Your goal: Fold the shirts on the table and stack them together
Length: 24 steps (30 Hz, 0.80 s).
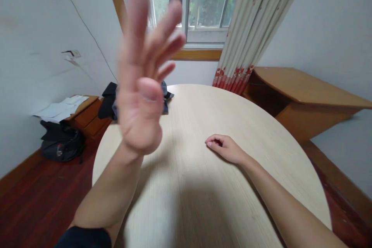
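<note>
Pale round table [197, 116] beneath both hands. For good control, move the left hand [138, 97] slowly and clear of the surface; rest the right hand [228, 149] lightly as an anchor. Left: raised above the table, blurred, fingers spread, nothing visibly held. Right: touching the tabletop, loosely curled around a hollow, nothing visible inside. Farther out, dark items [107, 102] partly hidden behind the left hand; beyond, a window [206, 11].

Table [192, 120] — smooth, matt wood grain
</note>
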Each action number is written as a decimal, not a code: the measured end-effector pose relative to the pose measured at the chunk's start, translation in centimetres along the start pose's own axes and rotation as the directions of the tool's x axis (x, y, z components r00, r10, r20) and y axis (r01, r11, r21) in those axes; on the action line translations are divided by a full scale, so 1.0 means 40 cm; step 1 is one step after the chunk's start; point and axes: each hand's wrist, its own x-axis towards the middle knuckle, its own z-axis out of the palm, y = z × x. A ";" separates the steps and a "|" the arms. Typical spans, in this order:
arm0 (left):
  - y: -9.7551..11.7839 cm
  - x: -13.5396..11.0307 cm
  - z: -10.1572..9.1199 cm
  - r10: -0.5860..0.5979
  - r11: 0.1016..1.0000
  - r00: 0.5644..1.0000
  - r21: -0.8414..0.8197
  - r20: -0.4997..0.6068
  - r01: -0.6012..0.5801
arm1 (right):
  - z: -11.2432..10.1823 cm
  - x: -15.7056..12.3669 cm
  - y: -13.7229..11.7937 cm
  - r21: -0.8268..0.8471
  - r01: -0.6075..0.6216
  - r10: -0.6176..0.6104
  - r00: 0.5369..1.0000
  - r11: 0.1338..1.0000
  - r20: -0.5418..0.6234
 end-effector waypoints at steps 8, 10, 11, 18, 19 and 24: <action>-0.232 -0.183 0.082 -0.433 0.888 0.883 0.254 0.181 0.383 | -0.001 0.006 -0.015 -0.005 0.001 -0.001 1.000 1.000 0.013; -0.268 -0.244 0.089 -0.519 0.842 0.824 0.305 0.228 0.445 | 0.002 0.007 -0.016 -0.008 0.001 -0.001 1.000 1.000 0.002; -0.280 -0.270 0.092 -0.543 0.826 0.805 0.323 0.237 0.462 | 0.004 0.007 -0.015 -0.009 0.002 -0.002 1.000 1.000 -0.004; -0.306 -0.364 0.099 -0.663 0.736 0.704 0.391 0.255 0.552 | 0.026 0.017 0.013 -0.076 0.039 -0.047 0.992 0.996 -0.115; -0.305 -0.369 0.098 -0.671 0.732 0.694 0.387 0.261 0.561 | 0.031 0.023 0.017 -0.102 0.047 -0.062 0.988 0.994 -0.145; -0.308 -0.372 0.103 -0.702 0.688 0.650 0.512 0.291 0.515 | 0.048 0.063 0.019 -0.371 0.051 -0.126 0.975 0.927 -0.183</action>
